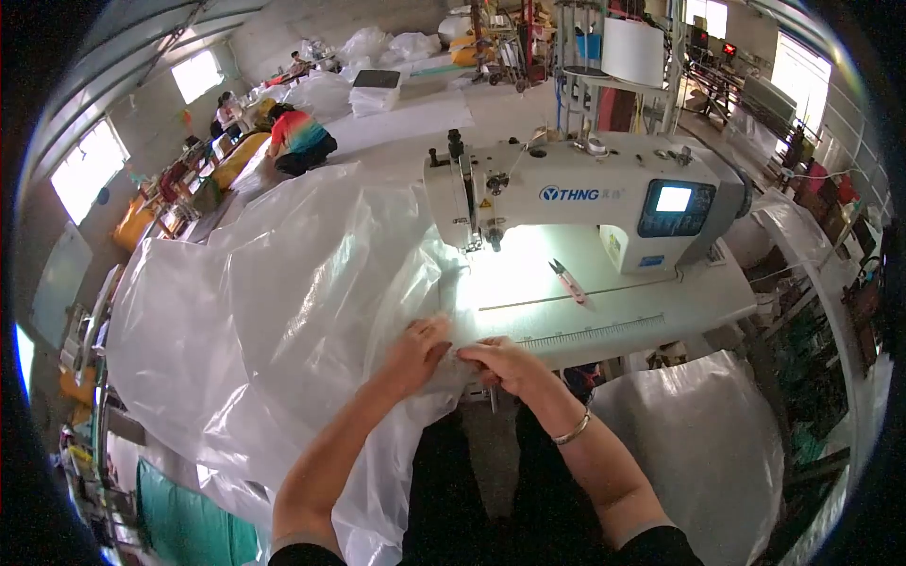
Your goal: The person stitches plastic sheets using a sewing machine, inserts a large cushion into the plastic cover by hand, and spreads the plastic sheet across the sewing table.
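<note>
Fingers on both hands are bent around the near edge of a clear plastic sheet [302,283]: on my head feed, the left hand [413,358] grasps a gathered fold, and the right hand [506,362], just beside it, pinches the edge. Slight blur keeps me from telling how much film each one grips. I read my clock from the gap between them, twelve pointing away from the wearer.

As for containers, I have a blue cup-like piece [590,46] on the thread stand toward 1 o'clock, contents not readable from here, beside a large white cone [632,53].

The sheet spreads mostly toward 10 o'clock, rumpled enough that I can't call one clean long axis. Its inner edge comes up to 12, near the needle end of the sewing machine [585,193]; I can't tell whether any film lies under the foot. On the lit surface [698,294], pink-handled snips [569,283] lie at 2 o'clock, long axis from 11 to 5, blades toward 11. A second plastic sheet [694,453] hangs at 4, and a person in a bright shirt [302,132] crouches well off at 11.
</note>
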Action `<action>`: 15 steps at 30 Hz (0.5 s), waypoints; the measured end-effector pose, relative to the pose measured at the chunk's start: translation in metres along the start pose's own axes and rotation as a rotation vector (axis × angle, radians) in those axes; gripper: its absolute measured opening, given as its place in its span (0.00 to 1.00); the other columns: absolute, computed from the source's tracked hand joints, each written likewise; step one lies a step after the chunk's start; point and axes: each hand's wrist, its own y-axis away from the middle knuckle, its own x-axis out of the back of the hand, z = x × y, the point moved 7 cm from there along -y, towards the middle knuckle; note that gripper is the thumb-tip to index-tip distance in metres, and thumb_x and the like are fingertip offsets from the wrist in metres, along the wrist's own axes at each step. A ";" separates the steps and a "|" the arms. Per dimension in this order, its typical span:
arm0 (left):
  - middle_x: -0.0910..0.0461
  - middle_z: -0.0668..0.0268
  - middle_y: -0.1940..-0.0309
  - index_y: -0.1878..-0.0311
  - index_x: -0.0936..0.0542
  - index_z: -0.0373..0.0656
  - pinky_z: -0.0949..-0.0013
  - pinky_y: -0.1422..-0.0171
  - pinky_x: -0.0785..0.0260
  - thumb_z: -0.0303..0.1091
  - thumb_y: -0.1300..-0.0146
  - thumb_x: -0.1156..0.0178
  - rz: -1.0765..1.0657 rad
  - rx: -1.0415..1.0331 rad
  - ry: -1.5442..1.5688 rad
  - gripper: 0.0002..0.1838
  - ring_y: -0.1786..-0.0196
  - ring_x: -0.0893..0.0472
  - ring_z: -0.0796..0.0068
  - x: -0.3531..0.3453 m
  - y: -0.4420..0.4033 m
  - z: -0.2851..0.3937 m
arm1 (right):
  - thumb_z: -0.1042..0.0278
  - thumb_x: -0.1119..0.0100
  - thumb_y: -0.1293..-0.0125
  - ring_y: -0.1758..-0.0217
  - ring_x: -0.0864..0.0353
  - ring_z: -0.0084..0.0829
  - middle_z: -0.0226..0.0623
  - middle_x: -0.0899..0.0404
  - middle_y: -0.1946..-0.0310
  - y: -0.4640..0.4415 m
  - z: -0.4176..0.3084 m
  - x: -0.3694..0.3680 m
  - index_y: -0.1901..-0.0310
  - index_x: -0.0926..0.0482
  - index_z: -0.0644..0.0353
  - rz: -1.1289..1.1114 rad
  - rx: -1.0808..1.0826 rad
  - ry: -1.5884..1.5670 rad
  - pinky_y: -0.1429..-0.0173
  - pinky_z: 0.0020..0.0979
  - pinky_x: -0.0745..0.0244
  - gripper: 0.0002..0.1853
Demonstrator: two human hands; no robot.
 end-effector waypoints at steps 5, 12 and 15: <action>0.47 0.53 0.32 0.37 0.39 0.38 0.52 0.32 0.49 0.35 0.44 0.41 0.241 0.131 -0.091 0.32 0.31 0.45 0.52 0.017 0.110 0.031 | 0.69 0.36 0.45 0.69 0.25 0.21 0.30 0.22 0.72 0.031 0.018 -0.029 0.63 0.20 0.62 -0.206 0.117 -0.078 0.65 0.24 0.29 0.09; 0.57 0.77 0.28 0.30 0.50 0.60 0.36 0.33 0.61 0.34 0.46 0.47 -0.430 0.541 -1.345 0.40 0.27 0.56 0.62 0.025 0.327 -0.079 | 0.75 0.37 0.47 0.64 0.21 0.26 0.36 0.19 0.66 0.040 0.035 -0.061 0.63 0.22 0.63 -0.382 0.241 -0.217 0.59 0.26 0.26 0.08; 0.58 0.80 0.28 0.30 0.49 0.62 0.39 0.32 0.56 0.27 0.44 0.51 -0.404 0.555 -1.412 0.38 0.27 0.53 0.67 0.120 0.317 -0.090 | 0.74 0.39 0.46 0.68 0.22 0.25 0.33 0.20 0.70 0.061 0.028 -0.085 0.68 0.23 0.62 -0.484 0.210 -0.234 0.62 0.25 0.28 0.04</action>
